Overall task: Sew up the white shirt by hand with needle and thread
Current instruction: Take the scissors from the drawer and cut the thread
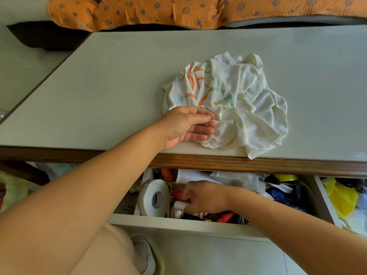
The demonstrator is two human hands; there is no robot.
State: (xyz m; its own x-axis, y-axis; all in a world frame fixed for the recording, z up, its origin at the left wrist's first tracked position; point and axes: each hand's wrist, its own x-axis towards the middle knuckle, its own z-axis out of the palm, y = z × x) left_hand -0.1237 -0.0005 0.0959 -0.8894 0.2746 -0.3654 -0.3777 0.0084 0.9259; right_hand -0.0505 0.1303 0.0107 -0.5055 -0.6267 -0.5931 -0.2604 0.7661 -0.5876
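The white shirt (228, 104) with orange and green print lies crumpled on the pale table (99, 92) near its front edge. My left hand (186, 126) rests at the shirt's left edge and pinches a thin needle (207, 122) between thumb and forefinger. A white thread (236, 103) runs from there across the fabric. My right hand (200, 197) is down in the open drawer (178, 225) below the table, with its fingers curled round a small white spool (179, 205).
The drawer holds a big roll of white tape (154, 197), red and dark fabric scraps and other clutter. A second drawer (345, 199) to the right has yellow items. An orange patterned cushion (178, 10) lies beyond the table's far edge. My knee and shoe show below.
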